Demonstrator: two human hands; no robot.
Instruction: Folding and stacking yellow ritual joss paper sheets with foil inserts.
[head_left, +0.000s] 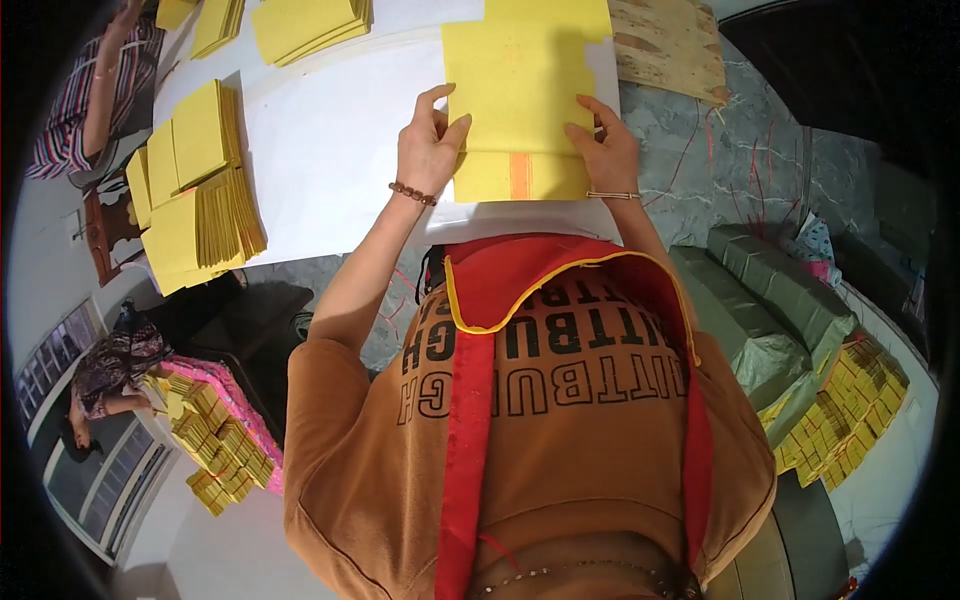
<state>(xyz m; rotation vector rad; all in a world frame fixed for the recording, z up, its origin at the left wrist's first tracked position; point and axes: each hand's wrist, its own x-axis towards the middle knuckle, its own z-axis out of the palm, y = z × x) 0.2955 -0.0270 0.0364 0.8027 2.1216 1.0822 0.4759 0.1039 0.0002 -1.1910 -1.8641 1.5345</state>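
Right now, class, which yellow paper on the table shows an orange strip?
The yellow paper between left hand and right hand: its orange strip sits near the front edge; the stacks at left show none.

A white-topped table (pixel 330 150) carries yellow paper stacks (pixel 203 135) at left and yellow sheets (pixel 515 90) at right.

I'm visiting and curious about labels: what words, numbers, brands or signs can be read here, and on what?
Brown fabric shirt: rows of large dark capital letters, legible, but I don't copy wording.
Flat yellow rectangular paper: any print on its orange stripe is too faint to read.
Elsewhere: none I can read.
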